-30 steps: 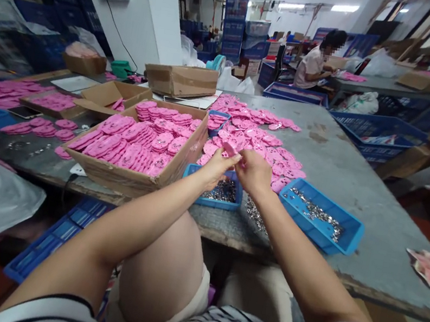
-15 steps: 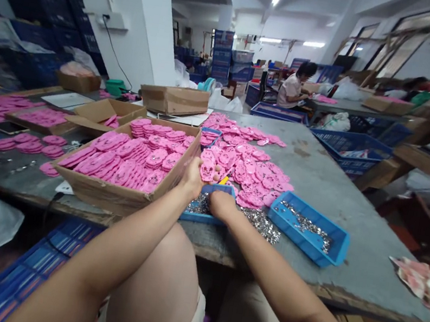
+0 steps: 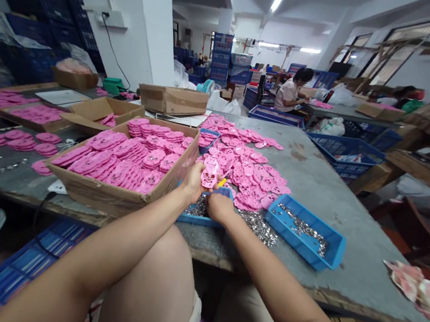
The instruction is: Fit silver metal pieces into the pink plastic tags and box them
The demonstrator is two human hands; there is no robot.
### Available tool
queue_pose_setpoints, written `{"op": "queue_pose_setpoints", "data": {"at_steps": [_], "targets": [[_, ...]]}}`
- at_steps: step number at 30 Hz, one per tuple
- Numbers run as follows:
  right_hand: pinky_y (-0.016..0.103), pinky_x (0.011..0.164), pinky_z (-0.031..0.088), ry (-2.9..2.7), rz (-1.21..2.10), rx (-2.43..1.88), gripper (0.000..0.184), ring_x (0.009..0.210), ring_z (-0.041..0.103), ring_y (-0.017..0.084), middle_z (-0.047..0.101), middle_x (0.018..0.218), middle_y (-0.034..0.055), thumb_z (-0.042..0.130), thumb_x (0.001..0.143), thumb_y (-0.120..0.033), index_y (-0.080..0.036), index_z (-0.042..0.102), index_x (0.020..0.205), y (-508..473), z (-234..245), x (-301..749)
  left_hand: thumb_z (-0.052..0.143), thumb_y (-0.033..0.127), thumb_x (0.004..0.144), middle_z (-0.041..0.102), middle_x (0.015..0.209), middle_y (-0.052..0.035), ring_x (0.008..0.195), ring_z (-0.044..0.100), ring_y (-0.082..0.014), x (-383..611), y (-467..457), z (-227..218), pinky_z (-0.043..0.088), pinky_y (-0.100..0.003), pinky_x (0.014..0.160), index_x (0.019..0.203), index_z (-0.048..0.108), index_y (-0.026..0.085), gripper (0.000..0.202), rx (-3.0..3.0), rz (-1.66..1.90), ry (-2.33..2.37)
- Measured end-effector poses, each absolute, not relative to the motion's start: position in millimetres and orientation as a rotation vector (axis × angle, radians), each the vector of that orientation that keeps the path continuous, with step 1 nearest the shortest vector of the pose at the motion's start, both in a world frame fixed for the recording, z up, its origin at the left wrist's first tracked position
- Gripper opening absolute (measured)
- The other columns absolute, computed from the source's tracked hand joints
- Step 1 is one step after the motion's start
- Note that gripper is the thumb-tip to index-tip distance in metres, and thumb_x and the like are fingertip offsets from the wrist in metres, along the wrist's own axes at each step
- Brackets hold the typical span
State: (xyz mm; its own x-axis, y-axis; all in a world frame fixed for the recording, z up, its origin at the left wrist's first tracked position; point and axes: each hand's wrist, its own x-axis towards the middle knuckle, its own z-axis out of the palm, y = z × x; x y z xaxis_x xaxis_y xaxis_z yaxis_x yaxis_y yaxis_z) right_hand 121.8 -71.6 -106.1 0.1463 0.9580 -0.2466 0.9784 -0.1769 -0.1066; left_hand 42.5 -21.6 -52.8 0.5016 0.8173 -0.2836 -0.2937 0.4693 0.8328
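Observation:
My left hand (image 3: 193, 180) holds a pink plastic piece (image 3: 209, 173) upright above a small blue tray (image 3: 203, 211) of little metal parts. My right hand (image 3: 219, 205) is closed, fingers down at that tray's rim, just below the pink piece; what it pinches is hidden. A cardboard box (image 3: 110, 195) full of stacked pink pieces sits right beside my left hand. A loose heap of pink pieces (image 3: 248, 161) covers the grey table (image 3: 352, 228) beyond my hands.
A second blue tray (image 3: 305, 236) of metal parts lies to the right, with loose metal bits (image 3: 259, 227) spilled beside it. More boxes (image 3: 172, 100) and pink pieces lie at the left. A seated person (image 3: 290, 91) works at a far table. Blue crates (image 3: 344, 148) stand around.
My hands came back from the pink heap toward me. The left one now holds a pink piece upright; the right one dropped to the small blue tray. The camera tilted up.

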Motion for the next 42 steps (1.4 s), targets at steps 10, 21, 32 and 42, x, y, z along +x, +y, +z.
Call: {"op": "queue_pose_setpoints", "data": {"at_steps": [10,21,32,42], "targets": [[0.034,0.083,0.052,2.033,-0.389,2.369,0.035,0.104,0.07,0.027,0.071,0.112,0.0207,0.04,0.091,-0.011,-0.012,0.063,0.116,-71,-112,126,0.032,0.02,0.08,0.07,0.065,-0.0106,0.044,0.062,-0.0198,43,-24,-51,0.033,-0.023,0.034,0.111,0.06,0.007,0.044,0.812,0.768,0.762],[0.033,0.079,0.048,2.175,-0.508,2.636,0.024,0.097,0.069,0.026,0.073,0.106,0.0172,0.047,0.089,-0.013,-0.015,0.066,0.105,-69,-119,131,0.04,0.023,0.079,0.066,0.059,-0.0071,0.044,0.061,-0.0187,43,-23,-56,0.033,-0.022,0.035,0.093,0.059,0.012,0.026,0.847,0.813,0.774],[0.025,0.058,0.044,2.466,-1.061,3.108,0.021,0.057,0.052,0.012,0.062,0.072,-0.0006,0.047,0.081,-0.021,-0.016,0.064,0.092,-86,-104,186,0.076,0.009,0.059,0.058,0.061,0.0068,0.04,0.053,-0.0086,45,-31,-70,0.032,-0.017,0.036,0.098,0.048,0.017,0.048,1.256,0.771,0.82],[0.027,0.073,0.043,2.471,-0.577,2.965,0.031,0.079,0.059,0.015,0.067,0.087,0.0034,0.051,0.081,-0.009,-0.016,0.06,0.11,-107,-80,170,0.07,0.003,0.063,0.058,0.058,0.0069,0.039,0.052,-0.0082,48,-42,-70,0.032,-0.018,0.037,0.09,0.047,0.017,0.039,1.359,0.66,0.768]]}}
